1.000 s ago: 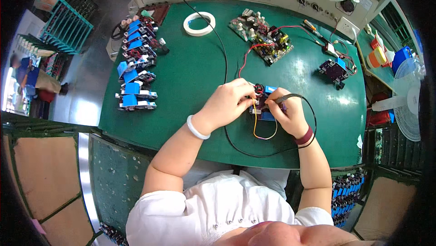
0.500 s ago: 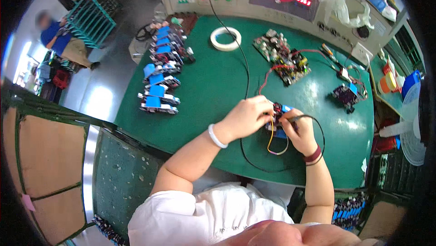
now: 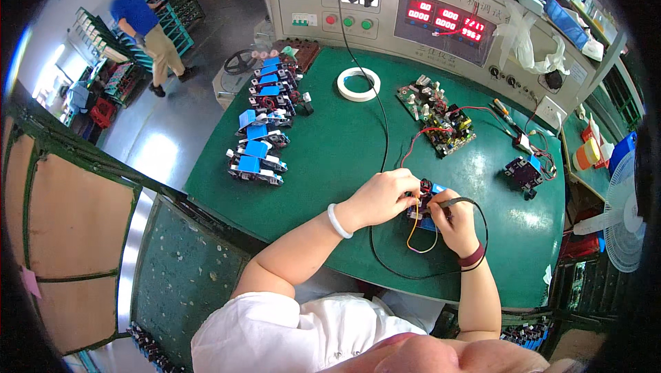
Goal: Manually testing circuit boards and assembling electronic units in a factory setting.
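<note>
While both hands (image 3: 413, 204) pinch it, blue module (image 3: 428, 209), axis apparently left-right

A white short-sleeved shirt (image 3: 275, 335) is worn. A white bangle (image 3: 339, 221) is seen on the left wrist, and a dark red band (image 3: 471, 258) on the right wrist.

Between your two hands sits a small blue electronic module (image 3: 428, 209) with dark parts on top, resting on the green mat. Your left hand (image 3: 381, 197) covers its left side; your right hand (image 3: 456, 221) presses against its right side and pinches a slim black probe (image 3: 454, 202) angled across its top. A loop of yellow and red wires (image 3: 415, 235) hangs from the module, just below your fingers.
</note>
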`<state>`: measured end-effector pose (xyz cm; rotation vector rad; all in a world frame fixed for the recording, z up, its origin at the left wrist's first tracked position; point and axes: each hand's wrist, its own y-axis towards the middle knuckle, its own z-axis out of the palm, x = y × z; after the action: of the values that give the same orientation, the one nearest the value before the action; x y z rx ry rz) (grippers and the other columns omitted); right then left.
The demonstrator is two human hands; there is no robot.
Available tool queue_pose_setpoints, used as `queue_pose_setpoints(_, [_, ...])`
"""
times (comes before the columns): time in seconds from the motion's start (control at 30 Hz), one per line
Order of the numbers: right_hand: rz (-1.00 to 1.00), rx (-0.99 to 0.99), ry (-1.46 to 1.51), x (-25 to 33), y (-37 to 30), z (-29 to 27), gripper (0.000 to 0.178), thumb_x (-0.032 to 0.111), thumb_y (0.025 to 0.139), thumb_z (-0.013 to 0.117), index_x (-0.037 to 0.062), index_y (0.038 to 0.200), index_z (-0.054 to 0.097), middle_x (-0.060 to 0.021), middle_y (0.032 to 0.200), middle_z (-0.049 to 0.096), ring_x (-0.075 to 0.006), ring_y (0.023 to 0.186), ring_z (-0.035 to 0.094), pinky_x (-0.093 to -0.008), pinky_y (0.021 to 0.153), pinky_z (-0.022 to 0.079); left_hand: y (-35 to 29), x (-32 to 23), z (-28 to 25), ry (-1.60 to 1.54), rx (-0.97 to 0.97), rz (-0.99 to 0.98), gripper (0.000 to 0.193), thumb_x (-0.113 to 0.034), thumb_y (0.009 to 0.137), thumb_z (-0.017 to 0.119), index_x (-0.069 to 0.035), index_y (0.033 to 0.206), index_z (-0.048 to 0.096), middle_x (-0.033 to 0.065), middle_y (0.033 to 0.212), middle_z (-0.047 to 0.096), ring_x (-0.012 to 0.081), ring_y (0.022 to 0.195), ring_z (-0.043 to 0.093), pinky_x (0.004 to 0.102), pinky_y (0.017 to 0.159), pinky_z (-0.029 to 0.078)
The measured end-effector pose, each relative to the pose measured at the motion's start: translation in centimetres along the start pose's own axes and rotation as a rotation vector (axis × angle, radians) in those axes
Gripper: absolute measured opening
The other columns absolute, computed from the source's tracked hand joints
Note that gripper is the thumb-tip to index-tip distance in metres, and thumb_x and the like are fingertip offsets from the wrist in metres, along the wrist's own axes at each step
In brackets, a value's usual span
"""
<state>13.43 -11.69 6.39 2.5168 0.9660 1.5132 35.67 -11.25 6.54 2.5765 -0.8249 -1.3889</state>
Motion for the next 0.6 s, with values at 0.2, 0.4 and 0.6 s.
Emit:
queue_pose_setpoints(0.2, [0.002,-0.002,0.006,-0.36,-0.13,0.10,0.003,0.001,0.089,0.063,0.0004,0.092,0.063,-0.0114,0.077,0.057,-0.0189,0.059,0.055,-0.0302,0.055,0.044,0.03,-0.23,-0.01,-0.023,-0.014,-0.031,0.012,-0.009,0.083,0.070,-0.004,0.092,0.065,0.0131,0.091,0.063,0.0337,0.082,0.066,0.0420,0.073,0.053])
queue_pose_setpoints(0.4, [0.011,-0.011,0.016,0.32,0.07,-0.08,0.004,0.000,0.089,0.062,-0.0003,0.093,0.062,-0.0118,0.077,0.058,-0.0192,0.059,0.055,-0.0302,0.056,0.046,0.03,-0.18,-0.03,0.017,-0.008,0.011,0.013,-0.007,0.085,0.071,-0.001,0.092,0.063,0.0126,0.093,0.061,0.0265,0.074,0.065,0.0356,0.067,0.054])
queue_pose_setpoints(0.6, [0.018,-0.006,0.026,0.54,0.25,-0.14,0.004,-0.001,0.088,0.062,-0.0006,0.092,0.063,-0.0115,0.077,0.059,-0.0189,0.059,0.056,-0.0304,0.057,0.047,0.06,-0.08,-0.03,-0.004,-0.015,0.013,0.011,-0.007,0.085,0.071,-0.001,0.092,0.063,0.0123,0.094,0.062,0.0260,0.074,0.065,0.0352,0.067,0.054])
